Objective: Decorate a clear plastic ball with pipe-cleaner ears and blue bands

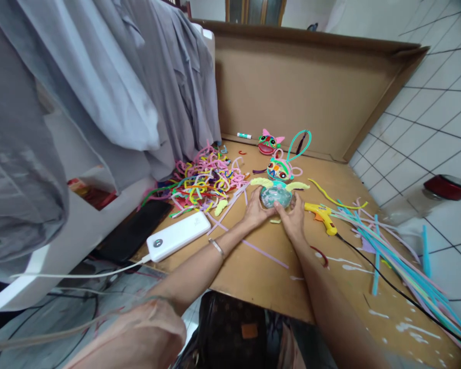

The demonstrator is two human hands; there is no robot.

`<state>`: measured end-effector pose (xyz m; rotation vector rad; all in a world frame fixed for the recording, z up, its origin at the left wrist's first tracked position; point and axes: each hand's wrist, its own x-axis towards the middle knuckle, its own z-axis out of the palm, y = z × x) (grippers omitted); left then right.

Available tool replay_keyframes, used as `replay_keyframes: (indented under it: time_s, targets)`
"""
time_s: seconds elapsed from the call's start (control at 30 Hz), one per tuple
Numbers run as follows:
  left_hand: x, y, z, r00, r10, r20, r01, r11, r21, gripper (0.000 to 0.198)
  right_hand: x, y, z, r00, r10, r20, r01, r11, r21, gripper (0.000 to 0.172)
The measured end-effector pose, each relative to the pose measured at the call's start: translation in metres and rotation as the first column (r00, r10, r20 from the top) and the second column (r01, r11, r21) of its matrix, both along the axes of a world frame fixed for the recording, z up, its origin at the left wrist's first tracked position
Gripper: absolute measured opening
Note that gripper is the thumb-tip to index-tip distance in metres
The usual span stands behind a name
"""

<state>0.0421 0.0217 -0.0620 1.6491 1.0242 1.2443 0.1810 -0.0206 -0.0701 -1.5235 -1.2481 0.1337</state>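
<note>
Between my hands is a rounded, see-through greenish ball [275, 197] with two fuzzy pale-yellow pipe-cleaner wings at its far side, the right one [297, 186] spreading outward. My left hand [258, 209] grips its left side, and my right hand [292, 214] holds the right side with the thumb on the near face. Just beyond stands a colourful pipe-cleaner animal head [279, 168] with a turquoise loop [300, 148]. Behind that sits another head [269, 142] with pink ears. A yellow glue gun [323, 217] lies to the right of my right hand.
A tangled heap of coloured pipe cleaners [207, 179] lies left, near a white power bank [179, 236] and its cable. Long pipe cleaners [399, 266] and the glue gun's black cord stretch along the right. A cardboard wall [292, 92] rises behind; a red-lidded jar [418, 200] stands right.
</note>
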Motion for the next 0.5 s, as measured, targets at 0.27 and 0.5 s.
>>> replay_keyframes:
  time_s: [0.27,0.5]
  targets:
    - [0.0,0.002,-0.003,1.0,-0.02,0.024,0.02,1.0,-0.013,0.107,-0.003,-0.005,0.01,0.998,-0.023,-0.059,0.023,1.0,0.009,0.083]
    - [-0.001,0.002,-0.001,1.0,0.003,0.008,-0.003,0.999,-0.034,0.109,-0.003,-0.006,0.013,0.995,-0.045,-0.092,0.05,0.998,0.048,0.08]
